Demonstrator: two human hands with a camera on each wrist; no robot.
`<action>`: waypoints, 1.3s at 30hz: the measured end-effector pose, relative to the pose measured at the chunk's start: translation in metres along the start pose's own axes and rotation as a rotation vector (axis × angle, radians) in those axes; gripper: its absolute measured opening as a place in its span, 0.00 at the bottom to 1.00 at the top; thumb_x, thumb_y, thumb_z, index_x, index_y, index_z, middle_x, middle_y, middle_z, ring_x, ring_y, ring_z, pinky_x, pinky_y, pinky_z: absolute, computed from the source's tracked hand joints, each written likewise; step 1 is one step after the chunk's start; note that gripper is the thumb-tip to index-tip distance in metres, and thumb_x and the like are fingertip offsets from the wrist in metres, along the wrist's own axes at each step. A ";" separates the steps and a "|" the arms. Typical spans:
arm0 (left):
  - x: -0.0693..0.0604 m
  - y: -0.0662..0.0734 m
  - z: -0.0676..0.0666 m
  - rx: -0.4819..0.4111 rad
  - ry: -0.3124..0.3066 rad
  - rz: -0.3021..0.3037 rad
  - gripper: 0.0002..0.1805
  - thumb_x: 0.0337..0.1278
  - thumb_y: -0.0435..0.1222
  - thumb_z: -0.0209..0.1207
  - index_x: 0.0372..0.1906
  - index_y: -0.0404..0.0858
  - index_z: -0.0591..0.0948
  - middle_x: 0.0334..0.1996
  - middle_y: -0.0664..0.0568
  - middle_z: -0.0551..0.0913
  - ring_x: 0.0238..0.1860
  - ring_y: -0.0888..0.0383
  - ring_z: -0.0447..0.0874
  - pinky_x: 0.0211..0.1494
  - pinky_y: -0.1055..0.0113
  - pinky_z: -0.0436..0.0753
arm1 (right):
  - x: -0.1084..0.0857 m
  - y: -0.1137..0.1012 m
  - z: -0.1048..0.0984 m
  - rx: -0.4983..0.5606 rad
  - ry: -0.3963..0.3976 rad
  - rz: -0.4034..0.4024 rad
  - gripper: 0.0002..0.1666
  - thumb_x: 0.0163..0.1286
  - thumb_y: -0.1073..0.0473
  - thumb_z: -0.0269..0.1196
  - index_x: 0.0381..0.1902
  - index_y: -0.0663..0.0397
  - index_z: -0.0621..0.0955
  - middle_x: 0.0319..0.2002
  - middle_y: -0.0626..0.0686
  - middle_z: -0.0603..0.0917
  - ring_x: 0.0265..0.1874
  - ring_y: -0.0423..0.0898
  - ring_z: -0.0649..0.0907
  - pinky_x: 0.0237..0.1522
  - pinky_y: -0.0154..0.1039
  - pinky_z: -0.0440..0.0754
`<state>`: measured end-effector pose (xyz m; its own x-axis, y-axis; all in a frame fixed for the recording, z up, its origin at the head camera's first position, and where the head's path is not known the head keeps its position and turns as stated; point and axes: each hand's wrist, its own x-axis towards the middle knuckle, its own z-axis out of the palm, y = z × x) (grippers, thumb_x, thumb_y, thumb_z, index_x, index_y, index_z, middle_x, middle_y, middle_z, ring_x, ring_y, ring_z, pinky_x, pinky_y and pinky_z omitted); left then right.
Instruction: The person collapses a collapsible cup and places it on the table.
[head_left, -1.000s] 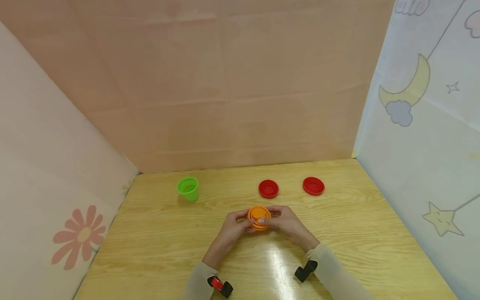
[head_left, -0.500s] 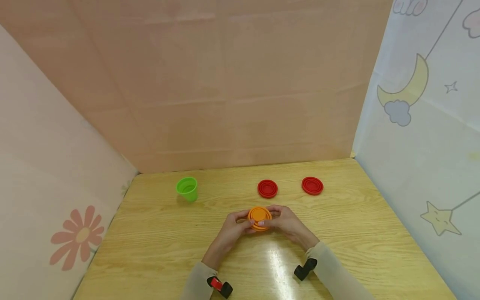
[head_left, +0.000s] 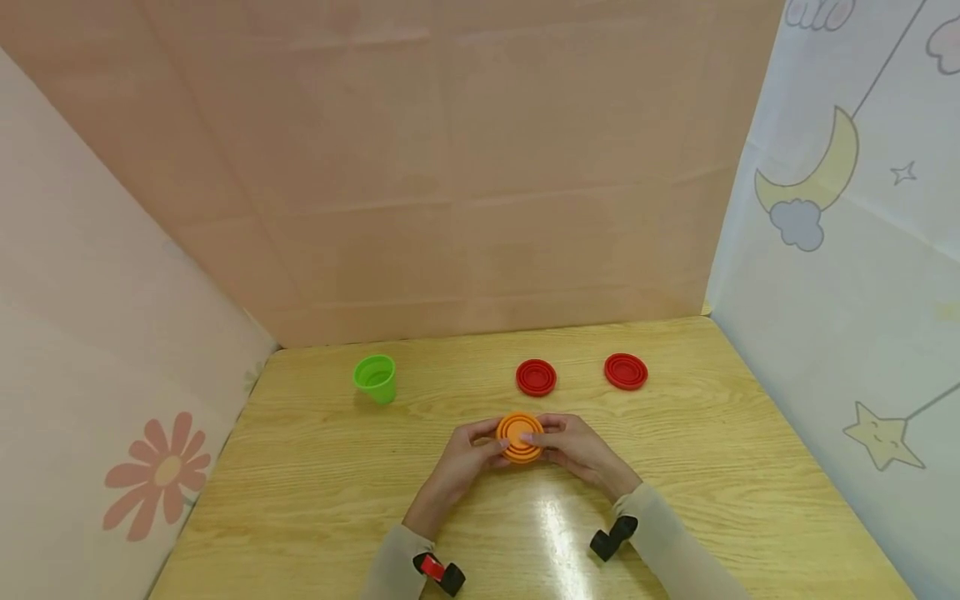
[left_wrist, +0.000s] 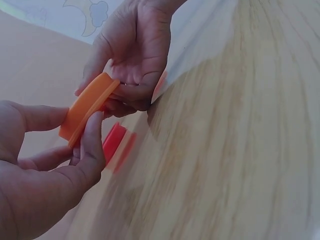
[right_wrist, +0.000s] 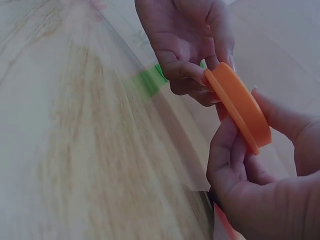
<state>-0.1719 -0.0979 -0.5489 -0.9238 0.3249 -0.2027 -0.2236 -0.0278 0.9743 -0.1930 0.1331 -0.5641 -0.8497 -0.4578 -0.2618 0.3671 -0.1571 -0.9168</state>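
An orange collapsible cup (head_left: 516,426), pressed down to a flat disc, is held above the table between both hands. Its concentric rings face up in the head view, and both wrist views show its thin side edge. My left hand (head_left: 462,460) pinches the cup's left side, thumb on the upper face and fingers beneath. On the opposite side, my right hand (head_left: 583,451) grips it with the thumb lying over the middle and the fingers behind the rim. Parts of the underside are hidden by the fingers.
Beyond the hands, two flat red collapsible cups lie on the wooden table (head_left: 322,475): one red cup (head_left: 536,378) near the middle, another red cup (head_left: 626,372) further right. An expanded green cup (head_left: 376,379) stands at the back left. Printed walls enclose the table.
My right thumb has shifted up from the orange cup's near edge to its middle. The cup's centre looked uneven before and now lies level within its rings.
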 end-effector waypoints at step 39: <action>-0.012 0.004 -0.020 -0.065 -0.019 -0.097 0.25 0.72 0.33 0.64 0.70 0.29 0.77 0.62 0.39 0.84 0.49 0.57 0.90 0.55 0.65 0.91 | -0.012 -0.007 0.006 -0.463 -0.061 -0.186 0.39 0.63 0.56 0.78 0.71 0.50 0.78 0.65 0.58 0.84 0.52 0.48 0.89 0.54 0.36 0.88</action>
<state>-0.1674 -0.1209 -0.5447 -0.8907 0.3473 -0.2933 -0.3320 -0.0563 0.9416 -0.1831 0.1350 -0.5523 -0.8561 -0.5111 -0.0761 -0.0065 0.1580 -0.9874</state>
